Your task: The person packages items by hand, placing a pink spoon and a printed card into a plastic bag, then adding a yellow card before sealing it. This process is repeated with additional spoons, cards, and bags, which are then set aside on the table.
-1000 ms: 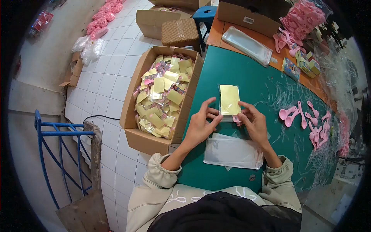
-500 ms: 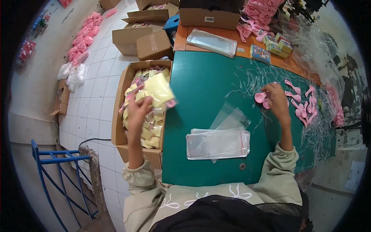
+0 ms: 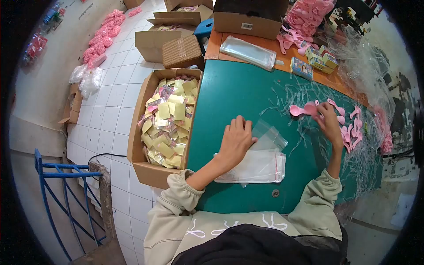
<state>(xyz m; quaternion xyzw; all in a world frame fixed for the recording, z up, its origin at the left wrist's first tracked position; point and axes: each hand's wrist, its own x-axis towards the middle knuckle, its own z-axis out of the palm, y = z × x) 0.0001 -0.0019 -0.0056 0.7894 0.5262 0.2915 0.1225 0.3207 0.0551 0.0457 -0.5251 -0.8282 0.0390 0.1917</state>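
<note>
My left hand is over the stack of clear plastic bags on the green table, back of the hand up. Its fingers are slightly apart and nothing shows in them. A few loose clear bags lie crooked beside its thumb. At the right, my right hand is closed on a pink measuring spoon. Another pink spoon lies just left of it. Several more pink spoons are piled to the right of that hand.
A cardboard box full of packets with yellow cards stands left of the green table. On the orange surface behind are a pack of clear bags, small card boxes and bagged pink spoons. Plastic strips litter the right side.
A yellow-card packet was in the air by my left hand above the box; it has left the hand. That hand has moved right to the bags. My right hand has shifted slightly right and down.
</note>
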